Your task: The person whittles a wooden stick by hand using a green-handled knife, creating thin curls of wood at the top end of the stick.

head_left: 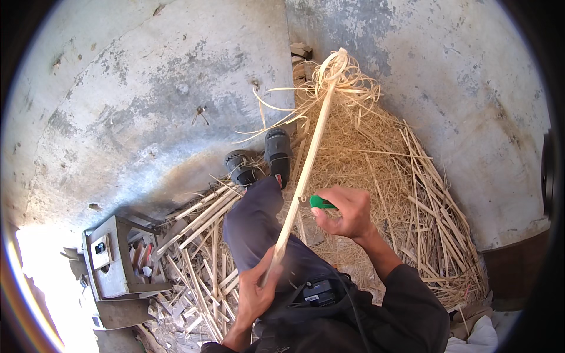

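Observation:
A long pale wooden stick (312, 150) slants up and away across the middle of the view. My left hand (257, 294) is closed around its near end, above my lap. My right hand (347, 213) grips a small green-handled knife (322, 203), its tip against the right side of the stick, about midway along. The blade is too small to make out. A tiny curl of wood stands at that spot. At the stick's far end hangs a bunch of long, thin curled shavings (350, 82).
Fine shavings (371, 135) heap on the floor ahead, with many thin sticks (441, 229) along the right. More sticks (203, 220) lie at left beside a grey metal-looking stand (112, 265). My shoes (276, 144) are near the worn wall (147, 106).

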The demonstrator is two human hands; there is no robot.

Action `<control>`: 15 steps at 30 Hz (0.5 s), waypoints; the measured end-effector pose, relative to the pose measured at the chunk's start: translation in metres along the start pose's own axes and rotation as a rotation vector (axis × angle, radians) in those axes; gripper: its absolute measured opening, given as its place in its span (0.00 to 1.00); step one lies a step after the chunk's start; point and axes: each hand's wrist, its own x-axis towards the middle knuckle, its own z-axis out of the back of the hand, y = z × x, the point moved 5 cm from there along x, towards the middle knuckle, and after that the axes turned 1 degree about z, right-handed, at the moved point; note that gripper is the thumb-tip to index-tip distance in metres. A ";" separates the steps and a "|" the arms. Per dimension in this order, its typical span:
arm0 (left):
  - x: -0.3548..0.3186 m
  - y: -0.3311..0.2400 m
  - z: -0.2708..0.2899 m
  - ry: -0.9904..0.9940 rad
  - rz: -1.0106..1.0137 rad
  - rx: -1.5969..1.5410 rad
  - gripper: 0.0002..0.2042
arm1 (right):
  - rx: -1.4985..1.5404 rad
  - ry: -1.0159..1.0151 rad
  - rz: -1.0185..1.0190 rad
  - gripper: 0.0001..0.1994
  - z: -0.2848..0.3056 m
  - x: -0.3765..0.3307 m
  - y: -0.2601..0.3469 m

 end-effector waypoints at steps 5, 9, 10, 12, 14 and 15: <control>-0.003 0.004 0.002 -0.002 0.005 0.008 0.25 | -0.005 0.019 0.001 0.12 -0.002 -0.002 -0.003; -0.010 0.007 -0.001 0.050 0.043 0.025 0.25 | 0.023 -0.054 -0.135 0.12 0.005 0.009 -0.024; -0.012 0.009 -0.001 0.024 0.026 0.006 0.23 | 0.021 -0.076 -0.150 0.12 0.008 0.012 -0.028; -0.013 0.012 0.001 0.000 0.011 -0.008 0.21 | 0.018 -0.068 -0.138 0.12 0.008 0.012 -0.030; -0.013 0.016 0.003 0.004 0.035 0.004 0.21 | 0.021 -0.057 -0.122 0.11 0.007 0.013 -0.031; -0.014 0.016 0.004 0.001 0.036 0.004 0.21 | 0.005 -0.054 -0.125 0.11 0.007 0.013 -0.031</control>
